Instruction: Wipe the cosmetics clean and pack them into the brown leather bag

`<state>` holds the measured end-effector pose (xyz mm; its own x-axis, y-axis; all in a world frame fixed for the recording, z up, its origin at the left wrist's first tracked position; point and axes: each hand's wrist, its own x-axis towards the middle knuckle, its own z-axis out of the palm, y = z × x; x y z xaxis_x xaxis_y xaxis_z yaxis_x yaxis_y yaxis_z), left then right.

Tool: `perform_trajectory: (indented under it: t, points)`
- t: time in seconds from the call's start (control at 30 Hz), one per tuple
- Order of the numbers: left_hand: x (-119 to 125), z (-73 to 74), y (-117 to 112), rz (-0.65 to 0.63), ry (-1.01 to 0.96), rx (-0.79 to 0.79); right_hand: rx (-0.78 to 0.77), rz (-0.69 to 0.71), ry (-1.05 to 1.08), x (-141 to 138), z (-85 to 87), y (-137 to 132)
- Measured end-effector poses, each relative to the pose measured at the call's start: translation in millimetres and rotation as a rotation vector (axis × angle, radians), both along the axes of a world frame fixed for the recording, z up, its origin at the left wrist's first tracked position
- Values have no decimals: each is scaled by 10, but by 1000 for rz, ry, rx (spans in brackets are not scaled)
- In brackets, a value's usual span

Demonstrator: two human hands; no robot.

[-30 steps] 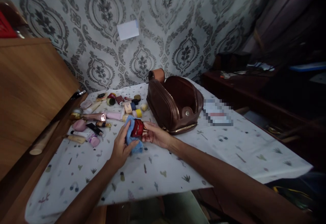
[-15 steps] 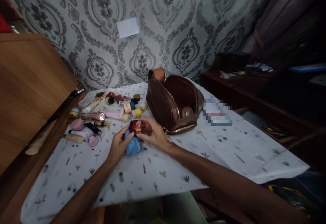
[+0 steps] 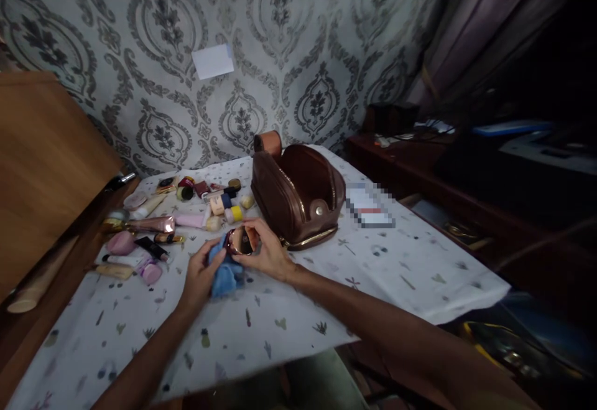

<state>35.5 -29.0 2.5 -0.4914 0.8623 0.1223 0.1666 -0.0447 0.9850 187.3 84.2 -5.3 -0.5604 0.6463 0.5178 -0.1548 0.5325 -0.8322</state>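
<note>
My right hand (image 3: 268, 256) grips a small dark red jar with a gold band (image 3: 239, 241), its round shiny end turned toward me. My left hand (image 3: 198, 275) holds a blue cloth (image 3: 224, 277) bunched under and beside the jar, thumb near the jar's left edge. Both hands hover just above the patterned tablecloth (image 3: 298, 310), in front of an open brown leather pouch (image 3: 296, 195).
Several cosmetics, tubes and small jars (image 3: 158, 220) lie scattered at the table's left back. A wooden panel (image 3: 41, 161) stands at the left. A pixelated card (image 3: 369, 206) lies right of the pouch. A dark side table (image 3: 420, 167) sits at the right.
The jar has been turned in my right hand, from lying sideways in the cloth to showing its round end. The cloth has slipped below it. The view has shifted right.
</note>
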Motion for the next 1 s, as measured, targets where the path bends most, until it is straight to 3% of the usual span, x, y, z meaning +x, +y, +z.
perform_trajectory:
  t: [0.07, 0.13, 0.27, 0.33, 0.43, 0.57, 0.67, 0.77, 0.9, 1.0]
  points:
    - [-9, 13, -41, 142, 253, 47, -61, -4, -45, -10, -17, -12]
    - [-13, 3, -75, 182, 511, 133, -45, -27, -113, -25, -45, -16]
    - [-9, -61, -63, -120, 1044, 353, 155, -44, -216, -55, -91, -2]
    - [-15, -72, -30, -216, 1183, 444, 162, -45, -247, -51, -82, 4]
    - [-40, -27, -3, -195, 1174, 515, 19, -9, -192, -7, -14, -4]
    - [-55, 104, -32, -22, 1026, 426, -177, 40, -88, 79, 132, -33]
    - [-35, 244, -16, 102, 890, 319, -177, 7, -64, 139, 258, -47]
    - [0, 425, 110, 141, 748, 222, -105, 9, -6, 206, 400, -49]
    - [90, 681, 459, 28, 643, 214, 34, 24, 139, 374, 646, -32]
    - [223, 832, 786, -165, 767, 288, 112, -63, 242, 569, 892, 31]
